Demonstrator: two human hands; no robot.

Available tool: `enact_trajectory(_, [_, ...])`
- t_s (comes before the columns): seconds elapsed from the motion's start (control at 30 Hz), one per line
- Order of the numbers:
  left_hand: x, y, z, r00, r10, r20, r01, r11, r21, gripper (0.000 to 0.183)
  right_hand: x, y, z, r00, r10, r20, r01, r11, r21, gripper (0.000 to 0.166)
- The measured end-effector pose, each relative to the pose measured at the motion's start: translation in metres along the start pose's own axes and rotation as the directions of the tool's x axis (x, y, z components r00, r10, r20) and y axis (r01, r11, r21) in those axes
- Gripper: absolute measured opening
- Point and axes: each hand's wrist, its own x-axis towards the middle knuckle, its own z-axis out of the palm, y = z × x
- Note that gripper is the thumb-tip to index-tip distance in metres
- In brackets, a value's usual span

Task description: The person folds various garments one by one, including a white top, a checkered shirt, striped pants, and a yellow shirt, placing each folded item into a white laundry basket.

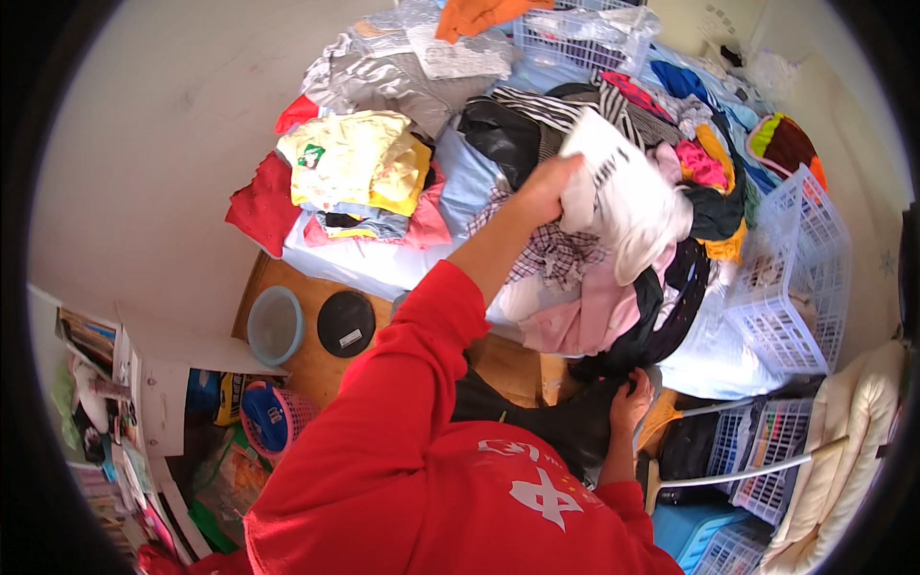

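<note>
My left hand [550,188] grips a white garment with dark lettering [618,187] by its left side and holds it above the heap of clothes. Its lower end hangs loose over a pink garment [593,313]. Under my left wrist lies a checked cloth [553,251]. Low at the right, my right hand [632,402] has bent fingers on dark and grey fabric beside my dark-clad leg [532,413]; whether it grips anything cannot be told. A stack of folded clothes [352,172], topped by a pale yellow shirt, stands left of the heap.
A white plastic basket [798,280] tilts at the bed's right side. Another basket [586,36] stands at the back. On the wooden floor are a light blue basin [276,325] and a black round object [346,323]. A chair with a cream cushion [826,460] is lower right.
</note>
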Motion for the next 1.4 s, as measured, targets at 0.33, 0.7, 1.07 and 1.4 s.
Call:
enact_trajectory(0.33, [-0.103,0.207,-0.131,0.750,0.628,-0.208,-0.659,0.736,-0.153,0.044,0.004,-0.004,-0.001,1.000,-0.012,0.014,0.012,0.999,-0.038,0.035])
enact_trajectory(0.7, [-0.151,0.178,-0.324,0.523,0.580,-0.624,-0.429,0.812,0.395,0.039,0.001,0.009,0.005,0.999,-0.021,0.040,0.024,0.996,-0.081,0.039])
enact_trajectory(1.07, [-0.121,0.206,-0.223,0.163,0.938,0.305,0.520,-0.345,0.781,0.051,0.002,0.006,0.006,0.999,-0.026,0.023,0.028,0.993,-0.111,0.038])
enact_trajectory(1.4, [-0.089,0.128,-0.299,0.626,0.765,-0.151,0.632,-0.385,0.673,0.053,0.000,0.018,0.013,0.999,-0.052,-0.001,0.051,0.987,-0.152,0.040])
